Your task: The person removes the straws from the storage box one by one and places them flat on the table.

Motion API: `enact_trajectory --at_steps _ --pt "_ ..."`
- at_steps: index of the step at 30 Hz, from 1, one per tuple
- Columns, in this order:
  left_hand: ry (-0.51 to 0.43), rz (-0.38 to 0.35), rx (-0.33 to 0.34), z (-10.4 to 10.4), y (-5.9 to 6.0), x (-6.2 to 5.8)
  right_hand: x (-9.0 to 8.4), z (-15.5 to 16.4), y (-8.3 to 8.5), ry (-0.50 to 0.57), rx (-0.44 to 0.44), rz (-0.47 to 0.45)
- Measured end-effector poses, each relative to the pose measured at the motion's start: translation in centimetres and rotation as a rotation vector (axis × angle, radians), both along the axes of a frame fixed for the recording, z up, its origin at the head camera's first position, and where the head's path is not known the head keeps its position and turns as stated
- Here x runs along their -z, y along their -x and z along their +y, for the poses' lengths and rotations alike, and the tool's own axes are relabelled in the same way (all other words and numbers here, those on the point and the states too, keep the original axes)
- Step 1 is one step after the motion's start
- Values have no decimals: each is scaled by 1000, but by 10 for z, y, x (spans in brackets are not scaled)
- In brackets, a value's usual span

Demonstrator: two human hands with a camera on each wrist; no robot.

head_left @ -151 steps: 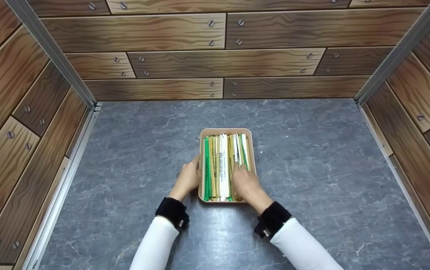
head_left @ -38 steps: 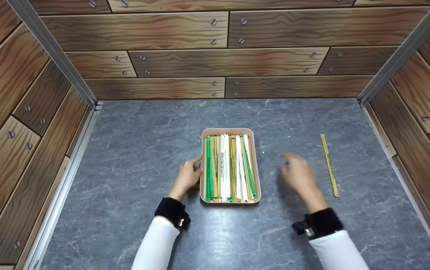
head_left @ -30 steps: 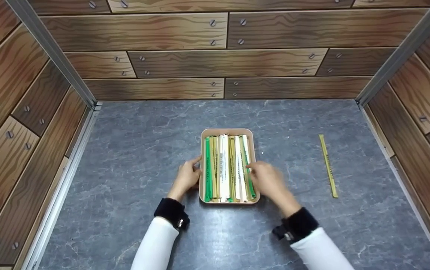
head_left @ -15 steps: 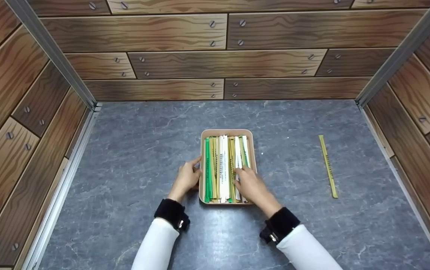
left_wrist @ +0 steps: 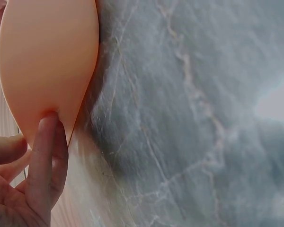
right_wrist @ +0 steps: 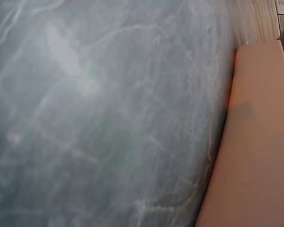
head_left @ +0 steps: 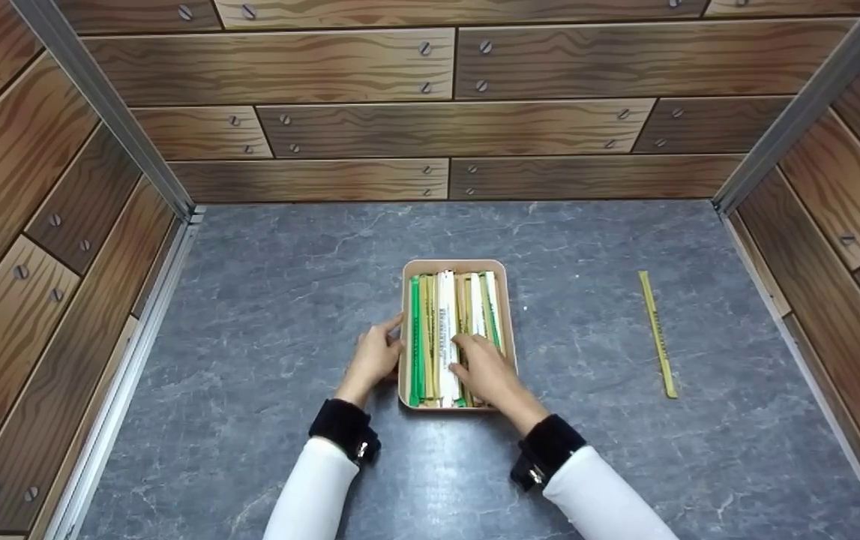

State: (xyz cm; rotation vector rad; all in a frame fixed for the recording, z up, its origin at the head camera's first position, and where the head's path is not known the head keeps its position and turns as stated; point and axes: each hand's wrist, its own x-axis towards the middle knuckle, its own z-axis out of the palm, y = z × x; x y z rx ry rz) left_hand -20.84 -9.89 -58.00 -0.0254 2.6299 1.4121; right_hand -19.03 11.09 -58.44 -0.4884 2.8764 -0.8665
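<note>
A peach tray (head_left: 453, 263) stands mid-table, filled with green, white and yellow sticks (head_left: 441, 315) lying lengthwise. My left hand (head_left: 381, 354) rests against the tray's left wall. In the left wrist view a straight finger (left_wrist: 46, 158) presses on that peach wall (left_wrist: 47, 61). My right hand (head_left: 474, 360) reaches into the tray from the near right corner, its fingers lying on the middle sticks. Whether any stick is pinched is hidden under the hand. The right wrist view holds only the tray's outer wall (right_wrist: 258, 142) and grey table.
One yellow stick (head_left: 657, 334) lies alone on the grey marbled table (head_left: 287, 300), well right of the tray. Wood-patterned walls (head_left: 444, 112) close the table in at the back and both sides.
My right hand came back from the lone yellow stick on the right, moved left over the tray, and now lies on the middle sticks. The left hand has stayed on the tray.
</note>
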Motion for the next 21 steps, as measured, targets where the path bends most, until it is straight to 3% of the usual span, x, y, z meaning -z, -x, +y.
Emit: enact_trajectory --at_steps 9,18,21 --pt "-29 -10 -10 1 -1 -1 -2 -1 4 -19 93 -73" --pt "-7 -2 -3 1 0 0 -2 -6 3 7 64 26" --pt "-8 -2 -6 1 0 0 -1 -8 4 17 36 15"
